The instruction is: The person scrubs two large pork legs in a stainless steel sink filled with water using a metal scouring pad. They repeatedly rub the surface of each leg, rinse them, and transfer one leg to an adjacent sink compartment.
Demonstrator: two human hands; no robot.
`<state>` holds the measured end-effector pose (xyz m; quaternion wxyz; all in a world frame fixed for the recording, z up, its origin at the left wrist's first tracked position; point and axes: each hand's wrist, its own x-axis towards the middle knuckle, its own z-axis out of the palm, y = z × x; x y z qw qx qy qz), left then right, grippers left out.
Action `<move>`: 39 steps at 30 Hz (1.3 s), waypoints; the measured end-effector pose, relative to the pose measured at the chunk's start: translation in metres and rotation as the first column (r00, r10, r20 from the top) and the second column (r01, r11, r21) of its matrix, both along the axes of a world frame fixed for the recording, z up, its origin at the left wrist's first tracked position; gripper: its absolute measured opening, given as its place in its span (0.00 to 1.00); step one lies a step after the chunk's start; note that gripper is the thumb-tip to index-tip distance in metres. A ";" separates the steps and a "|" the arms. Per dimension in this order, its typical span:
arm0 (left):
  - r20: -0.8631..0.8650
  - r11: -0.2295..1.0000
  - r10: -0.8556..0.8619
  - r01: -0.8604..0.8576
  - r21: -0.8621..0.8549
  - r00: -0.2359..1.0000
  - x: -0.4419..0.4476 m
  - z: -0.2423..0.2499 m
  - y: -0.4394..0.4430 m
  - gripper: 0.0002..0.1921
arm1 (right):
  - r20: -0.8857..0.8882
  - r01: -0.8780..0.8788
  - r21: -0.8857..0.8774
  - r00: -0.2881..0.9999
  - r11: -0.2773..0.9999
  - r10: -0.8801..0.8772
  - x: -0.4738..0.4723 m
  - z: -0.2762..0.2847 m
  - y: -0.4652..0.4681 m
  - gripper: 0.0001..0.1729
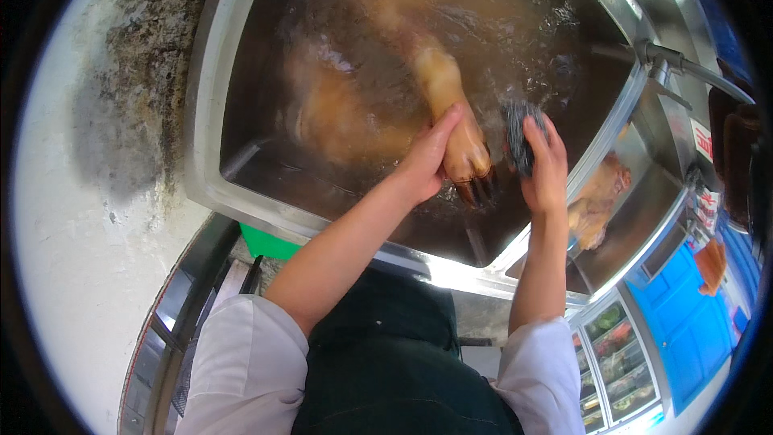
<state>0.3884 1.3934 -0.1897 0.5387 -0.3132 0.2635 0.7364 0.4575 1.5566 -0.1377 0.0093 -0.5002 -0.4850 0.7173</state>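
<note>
An animal leg with a dark cloven hoof (445,81) lies in brownish water in a stainless steel sink, its upper part under the surface. My left hand (430,154) grips it just above the hoof, the thumb along its side. To the right of the hoof, my right hand (543,160) holds a dark metal scouring pad (520,133), apart from the leg. Another pale piece of meat (332,112) lies blurred under the water on the left.
The sink's metal rim (266,211) runs between my body and the water. A faucet (661,63) stands at the right divider. The neighbouring basin holds more meat pieces (598,202). A stained wall (133,103) stands at left, with a green container (269,243) below the rim.
</note>
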 end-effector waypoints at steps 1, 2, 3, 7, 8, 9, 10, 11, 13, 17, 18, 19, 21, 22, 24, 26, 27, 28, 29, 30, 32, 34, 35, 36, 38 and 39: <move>-0.046 1.000 0.011 -0.012 -0.028 0.999 0.003 0.001 0.005 0.31 | 0.010 -0.259 0.159 0.965 0.953 0.261 0.008 0.013 -0.003 0.20; -0.076 0.996 0.015 -0.022 -0.085 0.997 0.004 0.001 0.012 0.33 | 0.035 -0.421 0.341 0.899 0.841 0.436 0.015 0.024 -0.006 0.19; -0.113 0.994 0.022 -0.034 -0.102 0.993 0.005 0.002 0.016 0.34 | 0.133 -0.551 0.497 0.812 0.670 0.569 0.021 0.032 -0.011 0.19; -0.145 0.973 -0.036 0.001 -0.231 0.989 0.006 0.005 0.026 0.40 | 0.338 -0.598 0.721 0.744 0.350 0.576 0.027 0.047 -0.031 0.12; -0.127 0.966 -0.078 0.044 -0.255 0.989 0.005 0.004 0.025 0.40 | 0.379 -0.619 0.723 0.727 0.307 0.573 0.025 0.046 -0.035 0.11; -0.160 0.959 -0.100 0.052 -0.277 0.982 0.004 0.003 0.025 0.41 | 0.359 -0.590 0.771 0.714 0.241 0.601 0.022 0.043 -0.039 0.11; -0.178 0.948 -0.134 0.074 -0.309 0.975 0.004 0.003 0.023 0.41 | 0.375 -0.597 0.744 0.745 0.301 0.553 0.019 0.041 -0.043 0.10; -0.169 0.931 -0.175 0.107 -0.350 0.970 0.004 0.002 0.021 0.42 | 0.337 -0.560 0.756 0.776 0.338 0.533 0.014 0.037 -0.046 0.10; -0.216 0.920 -0.199 0.106 -0.377 0.956 0.000 -0.003 0.020 0.41 | 0.310 -0.542 0.768 0.782 0.343 0.541 0.005 0.030 -0.049 0.08; -0.260 0.918 -0.220 0.110 -0.382 0.940 -0.011 -0.004 0.017 0.35 | 0.353 -0.546 0.754 0.806 0.365 0.476 -0.012 0.020 -0.051 0.10; -0.280 0.914 -0.240 0.120 -0.387 0.929 -0.015 -0.003 0.014 0.35 | 0.347 -0.547 0.673 0.828 0.497 0.441 -0.015 0.019 -0.050 0.09; -0.250 0.920 -0.233 0.130 -0.369 0.940 -0.018 -0.001 0.010 0.34 | 0.308 -0.530 0.602 0.844 0.597 0.439 -0.018 0.018 -0.047 0.09; -0.196 0.928 -0.207 0.130 -0.349 0.958 -0.023 0.002 0.002 0.33 | 0.224 -0.463 0.585 0.882 0.666 0.416 -0.018 0.018 -0.043 0.09; -0.186 0.932 -0.225 0.155 -0.327 0.957 -0.024 0.002 0.000 0.33 | 0.224 -0.520 0.613 0.836 0.594 0.501 -0.016 0.022 -0.044 0.10; -0.152 0.935 -0.263 0.212 -0.286 0.953 -0.022 0.001 -0.003 0.32 | 0.242 -0.595 0.677 0.736 0.433 0.633 -0.008 0.035 -0.051 0.11; -0.192 0.928 -0.237 0.164 -0.335 0.952 -0.016 -0.002 0.000 0.31 | 0.444 -0.764 0.561 0.602 0.319 0.663 -0.009 0.037 -0.061 0.10; -0.212 0.928 -0.224 0.141 -0.346 0.951 -0.012 -0.003 0.001 0.31 | 0.426 -0.691 0.640 0.683 0.336 0.593 -0.016 0.029 -0.064 0.09; -0.183 0.936 -0.199 0.131 -0.327 0.963 -0.008 -0.004 0.002 0.31 | 0.430 -0.653 0.666 0.730 0.359 0.531 -0.024 0.018 -0.065 0.08; -0.161 0.947 -0.177 0.124 -0.296 0.971 -0.006 -0.005 0.001 0.31 | 0.447 -0.645 0.634 0.756 0.426 0.479 -0.037 0.009 -0.060 0.09; -0.152 0.957 -0.155 0.111 -0.267 0.976 -0.006 -0.005 -0.001 0.32 | 0.450 -0.636 0.595 0.770 0.491 0.452 -0.053 -0.004 -0.053 0.09; -0.147 0.947 -0.206 0.159 -0.279 0.968 -0.009 -0.005 -0.012 0.31 | 0.381 -0.632 0.588 0.767 0.504 0.517 -0.067 -0.040 -0.037 0.14; -0.137 0.950 -0.255 0.221 -0.221 0.957 -0.019 -0.008 -0.028 0.32 | 0.369 -0.464 0.870 0.836 0.167 0.406 -0.067 -0.066 -0.026 0.18; -0.116 0.954 -0.275 0.256 -0.158 0.954 -0.023 -0.011 -0.037 0.33 | 0.463 -0.507 0.822 0.860 0.259 0.215 -0.068 -0.065 -0.024 0.22; -0.094 0.955 -0.289 0.280 -0.093 0.953 -0.024 -0.013 -0.044 0.34 | 0.437 -0.445 0.870 0.895 0.211 0.085 -0.067 -0.069 -0.023 0.23; -0.011 0.969 -0.246 0.246 0.017 0.969 -0.027 -0.021 -0.053 0.38 | 0.670 -0.635 0.634 0.736 0.441 0.095 -0.064 -0.075 -0.027 0.24; 0.040 0.969 -0.224 0.218 0.120 0.974 -0.027 -0.025 -0.056 0.40 | 0.521 -0.453 0.552 0.843 0.700 0.134 -0.062 -0.074 -0.030 0.25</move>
